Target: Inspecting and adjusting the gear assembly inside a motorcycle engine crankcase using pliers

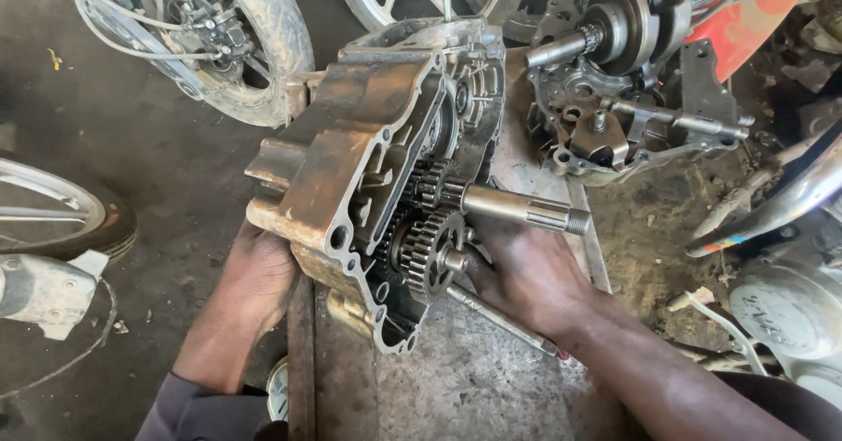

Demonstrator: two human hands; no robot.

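Engine case (351, 169): grimy, tan-stained metal, stood on edge on tabletop (456, 380), gears (431, 235) and shaft (517, 209) exposed. Left hand (259, 279) cupped against outer wall; right hand (522, 270) closed around lower gear.

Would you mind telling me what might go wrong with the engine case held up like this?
The crankcase half is tipped on edge, steadied only by the left hand, so it might slip off the bench. The right hand sits against the toothed gears, so fingers could get pinched. The loose-looking shaft sticking out sideways might slide out.
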